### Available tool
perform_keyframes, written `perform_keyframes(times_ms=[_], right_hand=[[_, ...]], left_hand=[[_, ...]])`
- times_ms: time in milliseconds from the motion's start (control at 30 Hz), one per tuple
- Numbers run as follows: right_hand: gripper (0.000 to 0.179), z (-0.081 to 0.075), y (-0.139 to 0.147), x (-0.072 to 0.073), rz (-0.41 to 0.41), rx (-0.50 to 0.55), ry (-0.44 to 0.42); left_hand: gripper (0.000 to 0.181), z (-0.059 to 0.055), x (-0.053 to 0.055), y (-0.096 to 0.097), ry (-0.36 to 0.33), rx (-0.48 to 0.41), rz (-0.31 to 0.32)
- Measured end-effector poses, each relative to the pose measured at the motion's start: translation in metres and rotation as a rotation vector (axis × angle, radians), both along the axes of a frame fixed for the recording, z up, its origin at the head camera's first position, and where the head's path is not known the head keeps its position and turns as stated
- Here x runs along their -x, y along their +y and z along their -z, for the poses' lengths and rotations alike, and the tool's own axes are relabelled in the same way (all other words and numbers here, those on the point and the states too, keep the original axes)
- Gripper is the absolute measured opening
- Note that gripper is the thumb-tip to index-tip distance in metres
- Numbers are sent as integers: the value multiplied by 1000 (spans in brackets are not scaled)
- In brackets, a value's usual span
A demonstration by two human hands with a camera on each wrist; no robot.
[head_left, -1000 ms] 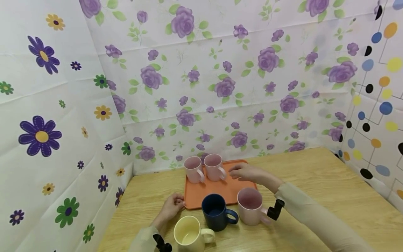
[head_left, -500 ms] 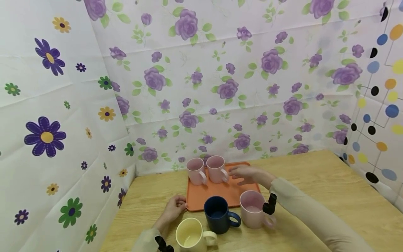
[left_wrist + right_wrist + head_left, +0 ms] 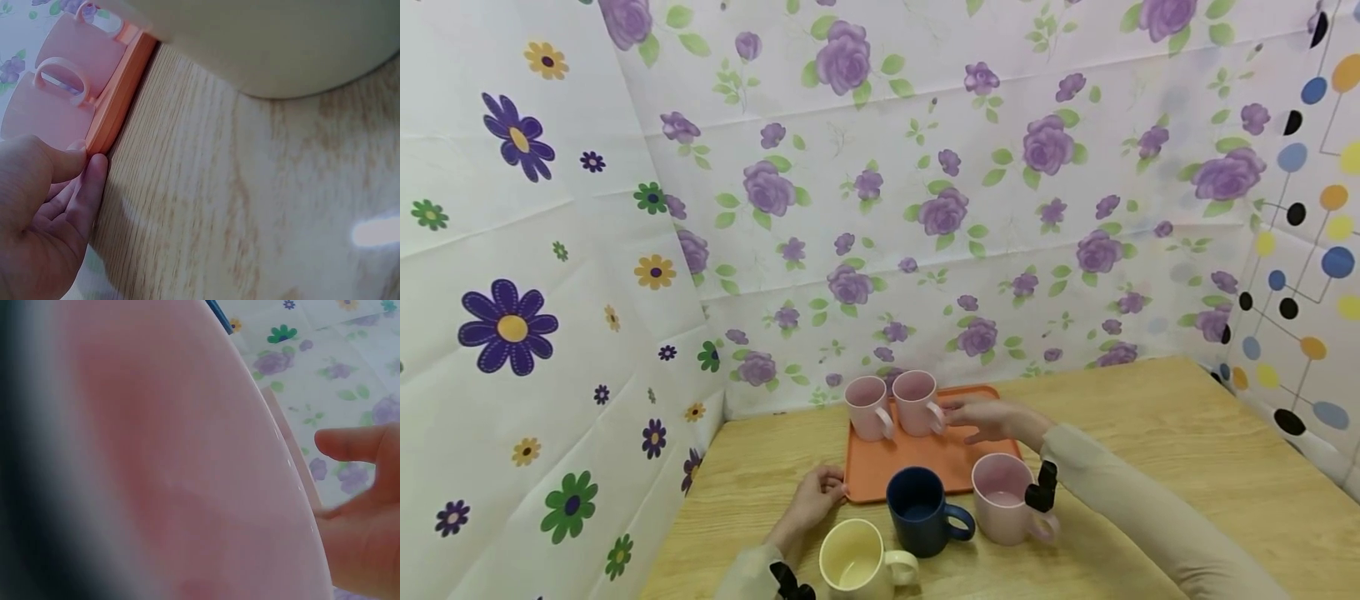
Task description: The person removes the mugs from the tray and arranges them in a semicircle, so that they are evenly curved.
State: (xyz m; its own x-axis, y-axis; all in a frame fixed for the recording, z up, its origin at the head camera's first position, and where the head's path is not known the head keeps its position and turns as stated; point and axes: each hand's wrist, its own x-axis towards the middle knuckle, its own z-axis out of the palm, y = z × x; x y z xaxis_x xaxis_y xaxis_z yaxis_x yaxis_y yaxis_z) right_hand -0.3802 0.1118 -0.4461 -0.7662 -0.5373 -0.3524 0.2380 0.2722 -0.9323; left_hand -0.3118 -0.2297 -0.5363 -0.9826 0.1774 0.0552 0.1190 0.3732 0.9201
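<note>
My left hand pinches the near left corner of the orange tray between thumb and fingertips, seen closely in the left wrist view. Two pink mugs stand upright at the tray's back left: the outer pink mug and the inner pink mug. Above the tray, my right hand reaches left with its fingers extended, the fingertips by the inner mug's handle; whether they touch it I cannot tell. In the right wrist view a large pink mug hides most of those fingers, and the thumb stands away.
In front of the tray stand a navy mug, a third pink mug under my right forearm, and a cream mug near my left wrist. Patterned cloth hangs behind the wooden table.
My right hand has shifted slightly left toward the inner pink mug, and its fingers have straightened. My left hand stays at the tray corner. The head view has shifted a little.
</note>
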Motion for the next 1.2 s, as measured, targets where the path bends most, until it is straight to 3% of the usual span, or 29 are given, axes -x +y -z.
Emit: perform_keyframes(times_ms=[167, 433, 667, 767, 967, 1200], right_hand=[[67, 1, 1, 3, 96, -2, -4], [73, -3, 0, -3, -55, -30, 5], [56, 0, 2, -10, -8, -88, 11], [39, 1, 7, -12, 13, -137, 46], [8, 1, 24, -12, -7, -126, 152], [17, 7, 42, -18, 17, -192, 288]], left_hand=[[23, -1, 0, 1, -1, 4, 0], [25, -6, -1, 3, 17, -5, 15], [24, -3, -1, 4, 9, -3, 11], [24, -1, -1, 4, 1, -3, 3], [25, -1, 0, 3, 2, -7, -22], [24, 0, 0, 2, -10, -12, -21]])
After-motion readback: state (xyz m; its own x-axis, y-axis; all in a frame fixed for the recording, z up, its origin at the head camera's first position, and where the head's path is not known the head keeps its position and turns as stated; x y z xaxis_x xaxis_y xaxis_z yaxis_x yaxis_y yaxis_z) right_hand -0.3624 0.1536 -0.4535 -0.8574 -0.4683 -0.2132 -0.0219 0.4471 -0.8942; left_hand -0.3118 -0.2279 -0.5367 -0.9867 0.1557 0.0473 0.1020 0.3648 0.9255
